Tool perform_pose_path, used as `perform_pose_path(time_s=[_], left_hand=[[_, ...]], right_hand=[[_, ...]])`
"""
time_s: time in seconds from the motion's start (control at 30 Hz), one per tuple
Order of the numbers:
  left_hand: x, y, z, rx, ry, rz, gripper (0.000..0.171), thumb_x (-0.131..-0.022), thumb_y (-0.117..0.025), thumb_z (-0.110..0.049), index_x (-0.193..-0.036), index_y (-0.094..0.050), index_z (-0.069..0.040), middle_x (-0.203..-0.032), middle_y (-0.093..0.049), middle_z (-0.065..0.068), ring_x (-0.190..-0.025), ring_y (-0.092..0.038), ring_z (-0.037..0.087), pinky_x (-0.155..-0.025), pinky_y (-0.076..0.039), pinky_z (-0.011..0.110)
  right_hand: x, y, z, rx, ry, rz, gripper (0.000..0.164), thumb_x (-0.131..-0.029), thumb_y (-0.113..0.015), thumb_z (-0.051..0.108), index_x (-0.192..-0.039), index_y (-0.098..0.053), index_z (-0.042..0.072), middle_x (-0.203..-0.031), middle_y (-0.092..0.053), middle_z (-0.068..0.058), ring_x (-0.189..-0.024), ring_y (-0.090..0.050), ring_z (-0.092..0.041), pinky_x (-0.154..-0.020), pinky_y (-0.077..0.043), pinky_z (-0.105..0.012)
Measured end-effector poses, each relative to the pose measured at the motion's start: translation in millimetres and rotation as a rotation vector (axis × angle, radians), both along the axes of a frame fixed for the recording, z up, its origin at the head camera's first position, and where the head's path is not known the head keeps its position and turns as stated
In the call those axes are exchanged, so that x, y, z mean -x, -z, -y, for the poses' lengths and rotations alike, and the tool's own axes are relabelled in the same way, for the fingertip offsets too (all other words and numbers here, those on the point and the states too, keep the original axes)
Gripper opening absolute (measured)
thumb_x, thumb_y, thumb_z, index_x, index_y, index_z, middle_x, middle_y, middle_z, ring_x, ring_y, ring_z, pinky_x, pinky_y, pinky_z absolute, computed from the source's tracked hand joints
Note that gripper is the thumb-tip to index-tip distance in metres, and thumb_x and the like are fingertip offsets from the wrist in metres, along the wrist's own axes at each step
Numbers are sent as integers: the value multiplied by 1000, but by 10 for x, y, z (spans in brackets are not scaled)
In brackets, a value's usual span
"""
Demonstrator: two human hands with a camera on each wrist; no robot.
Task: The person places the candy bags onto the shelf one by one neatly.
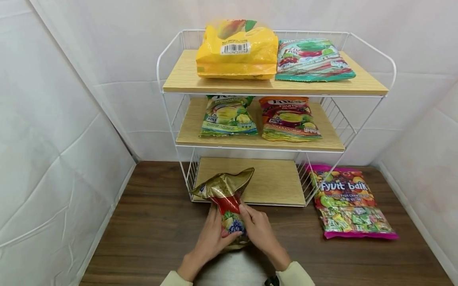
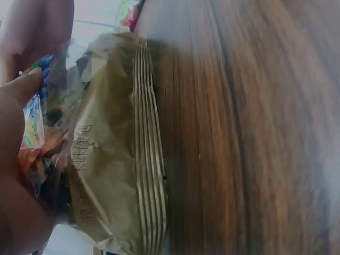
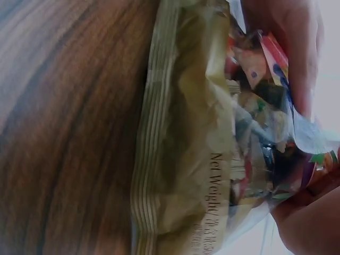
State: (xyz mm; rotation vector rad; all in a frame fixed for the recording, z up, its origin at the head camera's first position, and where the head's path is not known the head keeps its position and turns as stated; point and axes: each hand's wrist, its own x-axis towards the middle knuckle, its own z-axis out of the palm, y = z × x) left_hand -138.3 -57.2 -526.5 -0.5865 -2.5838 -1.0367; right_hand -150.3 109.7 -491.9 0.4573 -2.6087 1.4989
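Both hands hold a gold and red candy bag point(image 1: 228, 202) between them, in front of the bottom shelf. My left hand point(image 1: 211, 234) grips its left side with the thumb across the front. On the other side my right hand point(image 1: 260, 230) grips the bag's right edge. The bag's gold top leans over the front edge of the bottom shelf point(image 1: 275, 182) in the head view. In the left wrist view the bag's ribbed gold bottom seal point(image 2: 149, 149) shows close over the wood. Wrapped sweets point(image 3: 260, 122) show through the clear part in the right wrist view.
A white wire rack with wooden shelves point(image 1: 229, 147) stands at the back. Its top shelf bears a yellow bag point(image 1: 236, 51) and a teal bag point(image 1: 311, 59); the middle one, a green bag point(image 1: 229, 115) and a red bag point(image 1: 290, 119). A pink-edged candy bag point(image 1: 352, 202) lies right of the rack.
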Motion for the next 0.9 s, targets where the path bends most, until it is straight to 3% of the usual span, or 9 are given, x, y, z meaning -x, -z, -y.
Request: perform_pose_path(time_s=[0.07, 0.2, 0.37, 0.4, 0.47, 0.53, 0.63, 0.77, 0.9], left_hand=[[39, 3, 21, -1, 6, -11, 104, -72, -65, -52, -142, -7, -2, -143, -13, 24, -128, -21, 35, -100, -27, 44], [112, -3, 59, 1, 22, -33, 103, -73, -67, -50, -142, -9, -1, -142, -17, 24, -126, -27, 34, -99, -30, 42], [162, -19, 104, 5, 18, -8, 101, -74, -63, -53, -143, -8, -3, -141, -20, 24, -125, -29, 34, -99, -30, 42], [163, -16, 114, 3, 12, 1, 100, -75, -63, -53, -143, -8, -3, -141, -21, 24, -125, -29, 34, -98, -30, 43], [164, -10, 131, -11, 0, 36, 98, -76, -61, -53, -143, -9, -6, -141, -21, 22, -125, -29, 33, -98, -31, 43], [162, 2, 141, -22, -11, 71, 94, -77, -60, -54, -144, -11, -9, -142, -22, 19, -125, -30, 32, -97, -33, 44], [159, 17, 143, -38, -20, 109, 90, -78, -59, -52, -144, -13, -10, -143, -22, 17, -125, -29, 32, -96, -33, 45], [108, -11, 141, -81, -42, 134, 85, -81, -60, -45, -143, -16, -7, -141, -25, 18, -126, -26, 37, -98, -28, 49], [-31, -63, 156, -85, -78, 174, 84, -82, -63, -36, -142, -16, -3, -140, -25, 23, -125, -25, 40, -97, -27, 52]], right_hand=[[-2, 14, 15, 0, -31, 16, 37, -96, -33, 39, -123, -55, 25, -52, -34, 4, -40, -22, -5, -38, -29, -22], [-5, 32, 40, 19, -47, 35, 42, -96, -32, 38, -135, -38, 24, -55, -42, 5, -43, -29, -1, -43, -35, -21], [-22, 9, 81, 92, -52, 133, 44, -96, -34, 37, -138, -31, 24, -57, -44, 1, -43, -33, -4, -44, -37, -23], [-34, -21, 92, 101, -63, 145, 45, -96, -33, 35, -139, -29, 22, -54, -37, -1, -41, -26, -9, -42, -34, -25], [-63, -79, 113, 124, -80, 150, 45, -97, -35, 31, -140, -27, 20, -71, -54, -6, -52, -44, -9, -52, -43, -27], [-97, -140, 125, 136, -95, 146, 46, -97, -36, 26, -141, -26, 16, -103, -59, -12, -80, -57, -14, -70, -48, -32], [-138, -175, 114, 135, -100, 122, 48, -96, -40, 21, -141, -26, 11, -136, -38, -11, -119, -40, -21, -93, -36, -43], [-158, -135, 70, 89, -102, 90, 50, -93, -47, 15, -139, -29, 5, -134, -39, -16, -119, -39, -27, -93, -35, -48], [-204, -75, 19, 49, -98, 74, 54, -91, -51, 12, -139, -29, 5, -136, -36, -14, -122, -35, -29, -95, -32, -49]])
